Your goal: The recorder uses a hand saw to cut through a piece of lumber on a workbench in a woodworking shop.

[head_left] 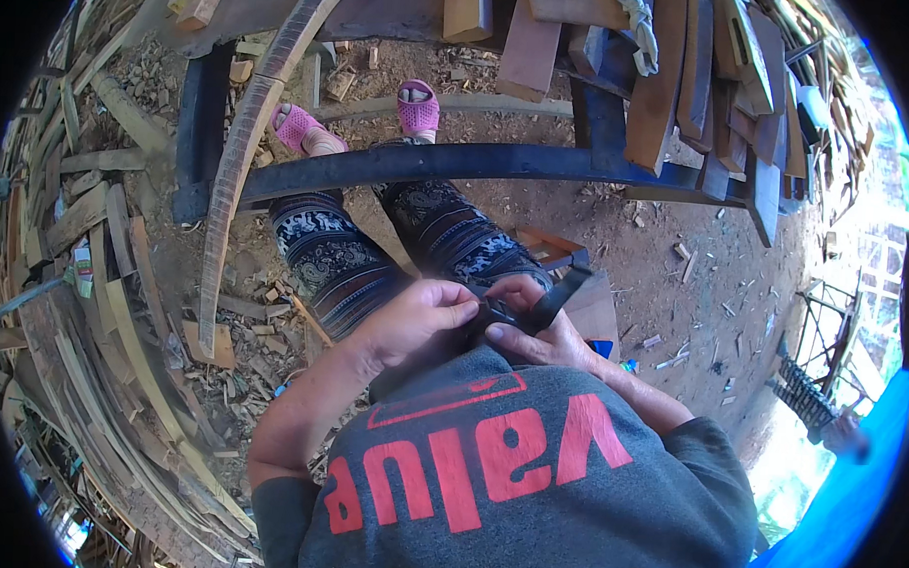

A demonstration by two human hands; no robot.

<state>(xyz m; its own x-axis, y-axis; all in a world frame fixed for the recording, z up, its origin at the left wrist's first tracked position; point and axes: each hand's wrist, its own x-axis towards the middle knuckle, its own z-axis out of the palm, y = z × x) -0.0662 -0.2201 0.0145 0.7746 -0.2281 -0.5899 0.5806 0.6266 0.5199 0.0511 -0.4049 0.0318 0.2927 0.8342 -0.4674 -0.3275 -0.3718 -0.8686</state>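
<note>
At waist level | right hand pinching black strap | left hand bunched beside it, grip unclear | best: steady right, precise left fingertips

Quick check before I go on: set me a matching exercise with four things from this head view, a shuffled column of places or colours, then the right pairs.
1. Sandals
2. Black strapped item
3. Curved wooden strip
4. Blue sheet

A. At the picture's lower right edge
B. Crossing the dark beam near its left end
C. Pink
D. At the left hand and right hand

Pairs: 1-C, 2-D, 3-B, 4-A
</note>
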